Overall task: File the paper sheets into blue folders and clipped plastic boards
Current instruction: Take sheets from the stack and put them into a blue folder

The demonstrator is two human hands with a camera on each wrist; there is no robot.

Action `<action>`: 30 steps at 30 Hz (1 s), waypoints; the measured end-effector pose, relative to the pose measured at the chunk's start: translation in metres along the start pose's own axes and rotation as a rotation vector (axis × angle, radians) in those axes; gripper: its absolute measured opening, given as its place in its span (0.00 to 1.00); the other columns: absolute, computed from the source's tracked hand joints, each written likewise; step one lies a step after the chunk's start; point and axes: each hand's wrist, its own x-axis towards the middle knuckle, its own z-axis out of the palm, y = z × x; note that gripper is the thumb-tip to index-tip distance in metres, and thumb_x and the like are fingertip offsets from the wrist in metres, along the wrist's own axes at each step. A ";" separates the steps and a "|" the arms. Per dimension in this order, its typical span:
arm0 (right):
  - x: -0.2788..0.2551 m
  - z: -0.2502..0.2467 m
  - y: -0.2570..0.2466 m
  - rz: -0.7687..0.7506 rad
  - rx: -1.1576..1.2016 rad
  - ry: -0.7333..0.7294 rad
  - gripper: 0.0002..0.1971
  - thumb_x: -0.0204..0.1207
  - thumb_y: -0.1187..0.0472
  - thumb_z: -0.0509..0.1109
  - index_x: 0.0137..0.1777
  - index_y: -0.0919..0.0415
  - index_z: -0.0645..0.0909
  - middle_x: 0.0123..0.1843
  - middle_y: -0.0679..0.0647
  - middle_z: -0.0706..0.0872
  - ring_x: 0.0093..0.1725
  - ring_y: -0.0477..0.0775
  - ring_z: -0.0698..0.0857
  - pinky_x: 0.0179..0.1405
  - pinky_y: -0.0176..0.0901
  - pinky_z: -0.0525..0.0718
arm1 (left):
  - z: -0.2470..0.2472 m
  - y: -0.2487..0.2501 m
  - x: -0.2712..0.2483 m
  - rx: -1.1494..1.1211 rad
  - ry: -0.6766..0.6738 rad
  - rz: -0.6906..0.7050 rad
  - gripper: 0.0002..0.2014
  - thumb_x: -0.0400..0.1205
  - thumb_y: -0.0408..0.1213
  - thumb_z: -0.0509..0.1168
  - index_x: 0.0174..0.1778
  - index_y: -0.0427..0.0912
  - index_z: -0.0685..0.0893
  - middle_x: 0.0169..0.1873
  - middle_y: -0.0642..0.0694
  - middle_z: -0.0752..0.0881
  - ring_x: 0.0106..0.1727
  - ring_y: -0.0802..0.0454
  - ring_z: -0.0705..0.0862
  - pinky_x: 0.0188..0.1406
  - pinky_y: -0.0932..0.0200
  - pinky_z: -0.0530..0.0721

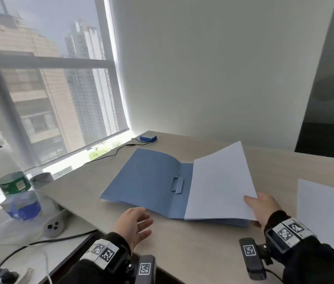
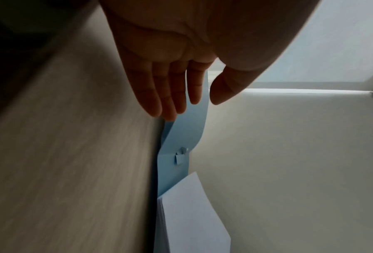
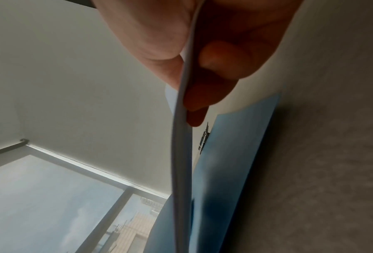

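A blue folder (image 1: 147, 177) lies open on the beige desk (image 1: 192, 249), its fastener tab (image 1: 177, 184) at the centre fold. A stack of white paper sheets (image 1: 221, 181) sits over the folder's right half, far edge curling up. My right hand (image 1: 258, 203) pinches the stack's near right corner; in the right wrist view the thumb and fingers (image 3: 205, 95) clamp the paper sheets (image 3: 181, 145) above the folder (image 3: 235, 154). My left hand (image 1: 141, 220) is open, fingers straight, at the folder's near left edge. The left wrist view shows its fingers (image 2: 170, 95) beside the folder (image 2: 185, 130).
Another white sheet (image 1: 326, 212) lies on the desk at the right. A small blue box (image 1: 148, 138) with a black cable sits at the back by the window. Left of the desk stand bottles (image 1: 14, 183), a grey roll (image 1: 41, 179) and a grey controller (image 1: 54, 226).
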 end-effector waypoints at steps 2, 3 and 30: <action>0.009 0.006 0.000 0.014 -0.030 0.005 0.07 0.78 0.60 0.67 0.49 0.61 0.84 0.45 0.65 0.87 0.40 0.64 0.83 0.31 0.46 0.81 | -0.006 -0.001 0.000 -0.025 0.030 -0.012 0.03 0.84 0.35 0.61 0.50 0.41 0.79 0.49 0.39 0.84 0.49 0.41 0.87 0.39 0.50 0.84; 0.013 0.011 0.000 0.010 -0.039 0.002 0.06 0.78 0.60 0.67 0.49 0.61 0.84 0.45 0.66 0.87 0.40 0.64 0.83 0.29 0.45 0.80 | -0.008 -0.001 0.000 -0.037 0.038 -0.018 0.03 0.85 0.35 0.61 0.50 0.42 0.79 0.52 0.39 0.84 0.51 0.41 0.87 0.39 0.50 0.84; 0.017 0.042 0.006 0.146 0.129 -0.193 0.03 0.82 0.61 0.65 0.49 0.55 0.80 0.46 0.59 0.86 0.43 0.58 0.83 0.30 0.43 0.82 | 0.061 0.015 0.035 0.066 -0.120 -0.096 0.13 0.83 0.38 0.60 0.54 0.37 0.87 0.51 0.42 0.89 0.46 0.44 0.87 0.45 0.52 0.82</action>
